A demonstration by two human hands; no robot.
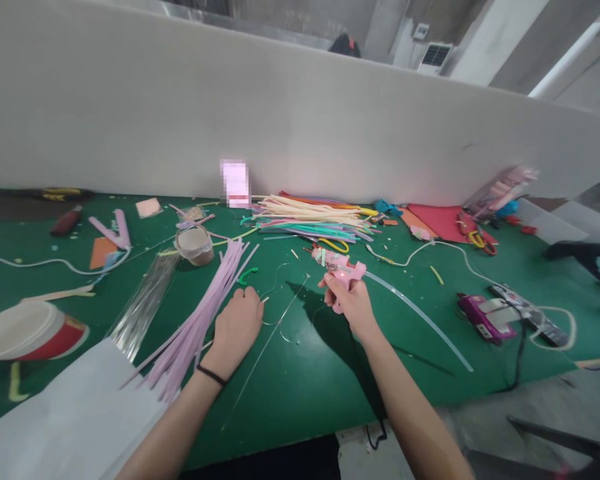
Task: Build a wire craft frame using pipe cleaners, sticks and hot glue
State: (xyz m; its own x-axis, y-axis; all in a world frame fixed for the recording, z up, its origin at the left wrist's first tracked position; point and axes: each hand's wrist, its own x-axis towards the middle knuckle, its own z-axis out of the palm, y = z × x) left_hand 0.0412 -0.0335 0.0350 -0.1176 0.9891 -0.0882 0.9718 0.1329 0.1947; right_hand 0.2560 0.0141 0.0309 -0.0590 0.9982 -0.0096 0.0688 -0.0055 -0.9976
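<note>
My right hand [353, 303] is wrapped round the handle of a pink glue gun [347, 272], whose nozzle points away to the upper left. A long translucent glue stick [420, 313] runs out of its back end. My left hand [240, 327] rests low over the table with curled fingers. A small pale tip sticks out by its fingertips; the rest of what it grips is hidden. Just right of that hand, a thin branching wire [279, 323] lies on the green table. Left of it is a bundle of lilac pipe cleaners [207, 313], and a green curled piece [249, 275] lies beyond.
Coloured pipe cleaners [310, 217] are piled at the back. A lidded tub [195, 245], clear-wrapped wires [147, 297] and a red-and-white bowl [35, 330] stand leftward. Scissors [475, 239], red sheets [443, 222], a purple box [485, 320] and a power strip [530, 317] occupy the right.
</note>
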